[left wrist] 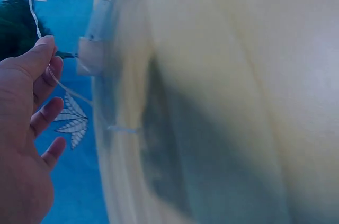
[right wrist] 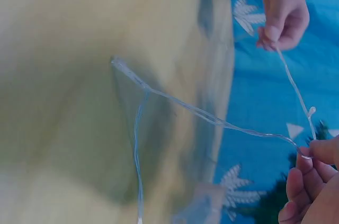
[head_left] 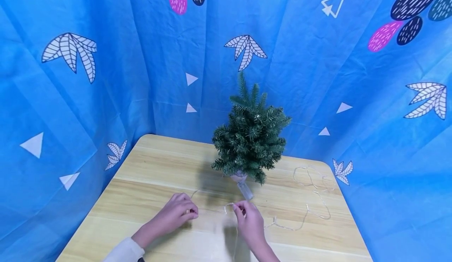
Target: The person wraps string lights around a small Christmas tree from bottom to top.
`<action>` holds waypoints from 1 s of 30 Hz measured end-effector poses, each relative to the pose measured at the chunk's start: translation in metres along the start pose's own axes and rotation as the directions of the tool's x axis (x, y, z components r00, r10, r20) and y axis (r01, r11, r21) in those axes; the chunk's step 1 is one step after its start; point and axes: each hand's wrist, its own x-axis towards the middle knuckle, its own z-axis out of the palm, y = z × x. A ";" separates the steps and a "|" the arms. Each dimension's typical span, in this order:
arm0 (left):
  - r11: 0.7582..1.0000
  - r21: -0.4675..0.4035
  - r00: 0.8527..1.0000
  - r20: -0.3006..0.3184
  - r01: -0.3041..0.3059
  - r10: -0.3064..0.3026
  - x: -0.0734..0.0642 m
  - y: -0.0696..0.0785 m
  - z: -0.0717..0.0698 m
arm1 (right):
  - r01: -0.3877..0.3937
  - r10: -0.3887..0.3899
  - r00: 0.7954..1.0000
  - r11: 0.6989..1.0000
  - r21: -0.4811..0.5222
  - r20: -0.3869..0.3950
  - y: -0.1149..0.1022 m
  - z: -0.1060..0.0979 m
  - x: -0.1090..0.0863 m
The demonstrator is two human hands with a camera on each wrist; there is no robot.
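A thin, clear-wired string of lights (head_left: 289, 229) trails across the table in loops toward the right. My left hand (head_left: 176, 213) pinches the wire between thumb and index finger, its other fingers loosely bent in the left wrist view. Opposite it, my right hand (head_left: 250, 222) pinches another stretch of the same wire. In the right wrist view a strand (right wrist: 212, 121) runs between the hands and another hangs from my right fingertips, with a small clear bulb (right wrist: 127, 70). A small artificial Christmas tree (head_left: 252, 136) stands beyond both hands.
At the tree's pale base (head_left: 238, 175) lies a clear battery box (head_left: 246, 190). The light wooden table (head_left: 148, 168) has a back edge against a blue patterned curtain (head_left: 169, 58), which also hangs on the left and right.
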 end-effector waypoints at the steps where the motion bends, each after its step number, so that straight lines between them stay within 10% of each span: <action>1: 1.000 -0.005 1.000 -0.004 0.007 -0.007 0.001 0.002 -0.002 | -0.003 0.003 1.000 1.000 0.003 -0.012 0.001 -0.004 0.002; 10: 0.999 -0.018 0.998 -0.049 0.030 -0.031 0.011 0.011 -0.018 | -0.024 0.023 0.989 1.000 -0.005 -0.143 0.002 -0.051 0.020; 18: 0.999 -0.029 0.997 -0.074 0.031 -0.033 0.017 0.013 -0.030 | 0.133 -0.169 0.932 0.982 -0.133 -0.320 0.006 -0.084 0.034; 30: 0.999 -0.009 0.990 -0.132 0.052 -0.053 0.040 0.005 -0.053 | 0.148 -0.191 0.894 0.980 -0.136 -0.404 0.002 -0.125 0.049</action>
